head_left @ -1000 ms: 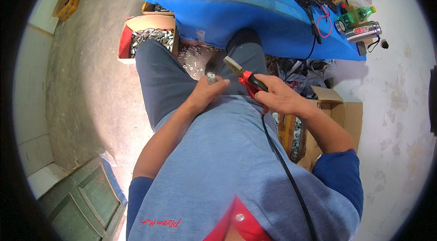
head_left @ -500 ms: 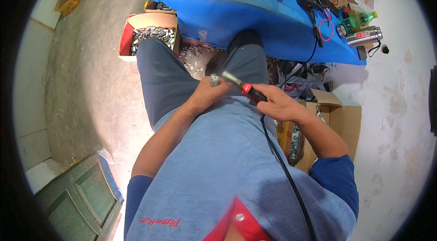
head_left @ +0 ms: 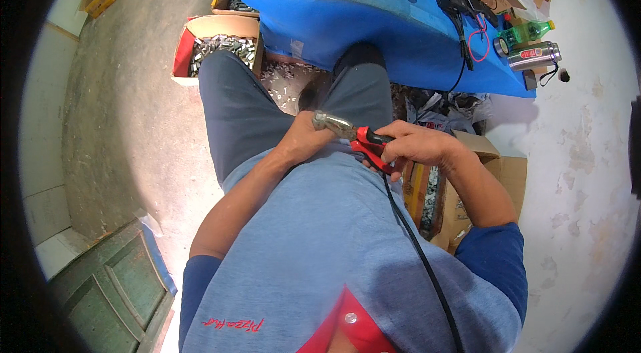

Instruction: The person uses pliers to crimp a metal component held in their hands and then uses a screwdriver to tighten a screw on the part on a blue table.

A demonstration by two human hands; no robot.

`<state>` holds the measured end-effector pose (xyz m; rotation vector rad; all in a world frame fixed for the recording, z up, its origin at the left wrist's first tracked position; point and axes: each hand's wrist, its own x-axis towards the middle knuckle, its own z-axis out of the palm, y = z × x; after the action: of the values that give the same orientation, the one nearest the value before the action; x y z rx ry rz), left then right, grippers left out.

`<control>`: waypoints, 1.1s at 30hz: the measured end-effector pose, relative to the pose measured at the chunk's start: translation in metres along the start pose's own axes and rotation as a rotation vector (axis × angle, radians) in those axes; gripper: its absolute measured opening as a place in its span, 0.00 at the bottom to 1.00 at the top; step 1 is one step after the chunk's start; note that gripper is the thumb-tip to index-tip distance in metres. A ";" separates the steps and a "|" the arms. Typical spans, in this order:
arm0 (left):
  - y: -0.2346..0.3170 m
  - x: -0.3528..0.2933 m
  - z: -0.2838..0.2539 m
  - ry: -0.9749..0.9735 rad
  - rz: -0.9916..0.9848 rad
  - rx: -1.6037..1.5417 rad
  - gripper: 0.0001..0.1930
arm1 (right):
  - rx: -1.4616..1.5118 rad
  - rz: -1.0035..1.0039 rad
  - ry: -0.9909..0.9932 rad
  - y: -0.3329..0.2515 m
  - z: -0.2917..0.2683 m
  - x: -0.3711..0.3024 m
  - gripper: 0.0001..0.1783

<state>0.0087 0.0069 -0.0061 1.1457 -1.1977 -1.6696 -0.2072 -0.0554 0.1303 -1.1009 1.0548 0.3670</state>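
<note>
**Combination pliers [head_left: 362,135] over a small metal piece [head_left: 318,119]**

The left hand [head_left: 304,138] pinches the piece at its fingertips: probably light, stiff, slick, best gripped by its sides. The pliers partly hide it, so its shape is unclear. The right hand [head_left: 419,145] curls its fingers around the handles. Beyond the fingers: blue-covered table [head_left: 320,16]; leftward, concrete floor [head_left: 127,119]; rightward, flaking wall [head_left: 567,219].

red-and-black plier handles [head_left: 368,152], blue tablecloth [head_left: 320,19], green bottle [head_left: 524,33]

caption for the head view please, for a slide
Red-and-black pliers in the right grip, their nose at the left grip, before a blue-covered table.
</note>
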 end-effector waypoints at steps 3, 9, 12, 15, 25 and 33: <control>-0.002 0.001 0.002 0.009 0.015 -0.001 0.10 | -0.015 0.012 -0.019 0.000 -0.003 0.000 0.17; -0.005 0.002 0.004 0.008 0.033 0.042 0.08 | -0.107 -0.004 -0.090 0.003 -0.015 0.001 0.15; -0.004 0.002 0.002 -0.008 -0.005 0.115 0.08 | -0.130 -0.008 -0.099 0.003 -0.017 0.001 0.15; 0.001 0.002 0.001 -0.032 -0.028 0.151 0.09 | -0.112 0.006 -0.087 0.003 -0.019 0.000 0.15; -0.012 0.007 0.004 0.007 0.037 0.128 0.08 | -0.091 -0.004 -0.071 -0.003 -0.020 0.001 0.17; -0.011 0.007 0.005 0.021 0.042 0.138 0.09 | -0.086 0.013 -0.054 -0.008 -0.019 0.000 0.16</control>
<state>0.0011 0.0046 -0.0171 1.2105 -1.3318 -1.5598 -0.2114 -0.0750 0.1334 -1.1548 1.0063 0.4540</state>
